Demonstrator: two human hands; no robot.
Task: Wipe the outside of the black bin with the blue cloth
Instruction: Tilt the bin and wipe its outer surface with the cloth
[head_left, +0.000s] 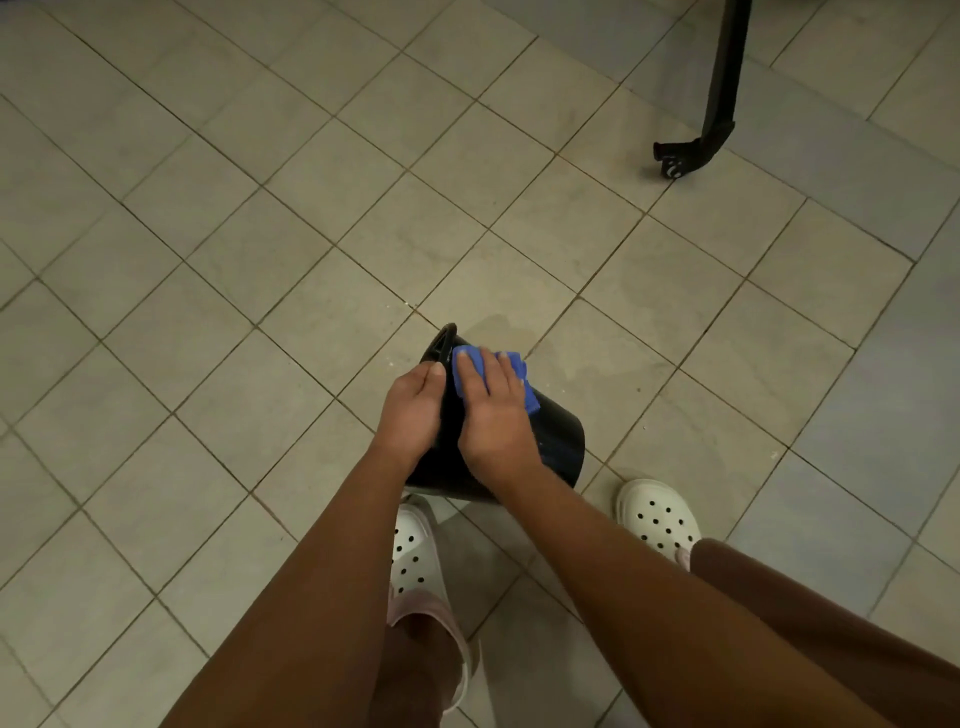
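The black bin (558, 441) lies tilted over the tiled floor, its rim pointing away from me at the upper left. My left hand (413, 410) grips the bin's left side, fingers curled around its wall near the rim. My right hand (491, 405) presses the blue cloth (519, 371) flat against the top of the bin's outer wall with straight fingers. Part of the cloth sticks out beyond my fingers on the right. Both hands hide much of the bin's upper surface.
Beige tiled floor (260, 234) spreads all around. A damp patch shows on the tiles just beyond the bin. A black metal furniture leg (719, 104) stands at the upper right. My feet in white clogs (657, 514) are just below the bin.
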